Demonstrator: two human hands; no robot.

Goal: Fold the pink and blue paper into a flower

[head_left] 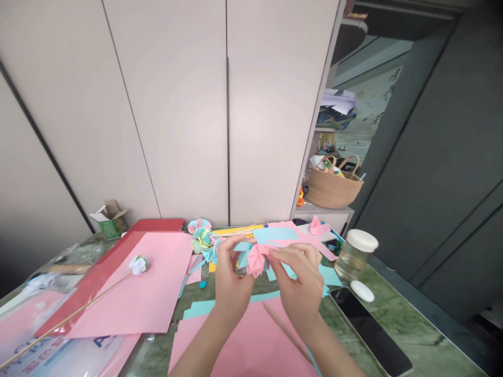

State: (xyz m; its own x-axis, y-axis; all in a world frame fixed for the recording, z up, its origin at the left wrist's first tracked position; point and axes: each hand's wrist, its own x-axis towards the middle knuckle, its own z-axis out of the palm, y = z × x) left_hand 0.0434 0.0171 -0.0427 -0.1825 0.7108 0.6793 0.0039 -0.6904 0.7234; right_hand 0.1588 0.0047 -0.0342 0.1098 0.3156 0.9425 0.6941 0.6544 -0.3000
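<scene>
Between my hands, above the table, is a folded pink paper flower (257, 260) with light blue paper behind its left side. My left hand (234, 272) curls around the left of it, fingers closed on the folded paper. The fingertips of my right hand (299, 277) pinch the flower's right edge. Below my hands lies a stack of pink paper (236, 340) with light blue sheets under it. A thin wooden stick (285, 331) rests on that stack, partly covered by my right forearm.
At left, a white paper flower on a stick (138, 265) lies on pink sheets. Several folded flowers (201, 238) sit at the back. To the right are a lidded jar (356, 255), a white oval object (362, 291) and a phone (371, 331). A small blue cap (203, 285) is nearby.
</scene>
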